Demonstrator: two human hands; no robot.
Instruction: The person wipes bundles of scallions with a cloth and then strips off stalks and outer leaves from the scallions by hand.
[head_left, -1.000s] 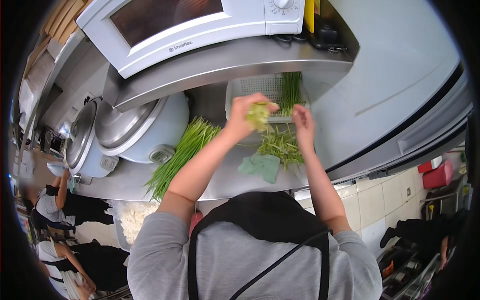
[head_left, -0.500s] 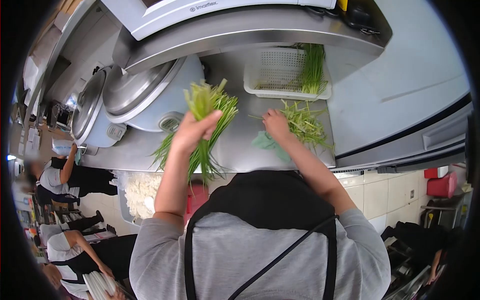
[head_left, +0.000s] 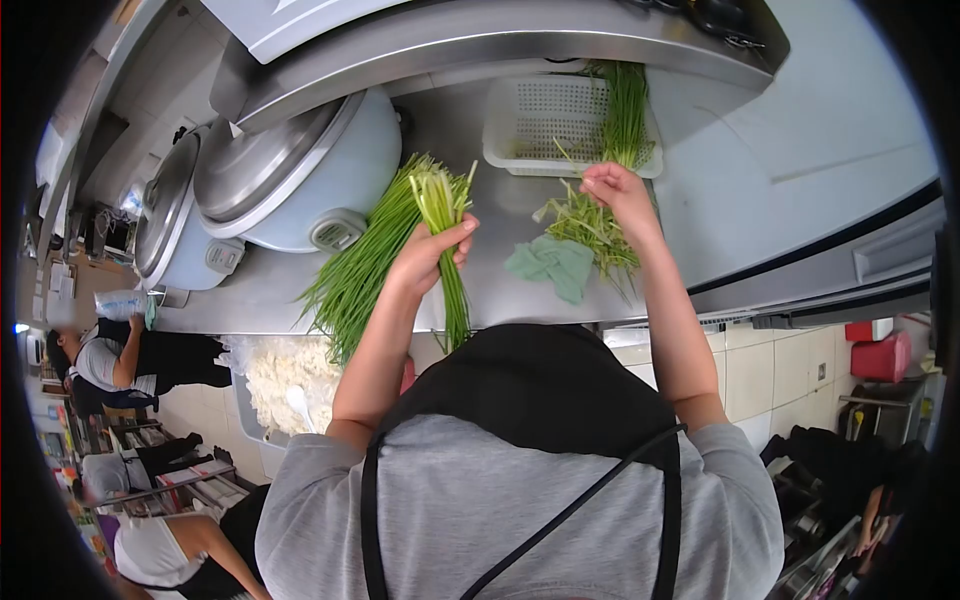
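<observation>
My left hand (head_left: 432, 256) is closed round a small bunch of green chives (head_left: 437, 200), pale cut ends up and leaves hanging toward me. Just left of it, a larger heap of chives (head_left: 368, 245) lies on the steel counter, partly hidden by my hand and forearm. My right hand (head_left: 618, 192) is raised over a loose pile of chive trimmings (head_left: 580, 222), fingers pinched. A thin chive strand (head_left: 566, 154) appears to extend from its fingertips toward the basket. A crumpled green cloth (head_left: 552, 268) lies on the counter between my hands, beside the trimmings.
A white perforated basket (head_left: 510, 160) holds more chives (head_left: 626, 110) at its right end. Two large lidded cookers (head_left: 370, 150) stand at left under a steel shelf (head_left: 480, 65). A tub of white food (head_left: 290, 385) sits below the counter. Other people work at far left.
My left hand has moved right and slightly down with its bunch; a larger heap now shows on the counter beside it. My right hand has risen up and right from beside the cloth.
</observation>
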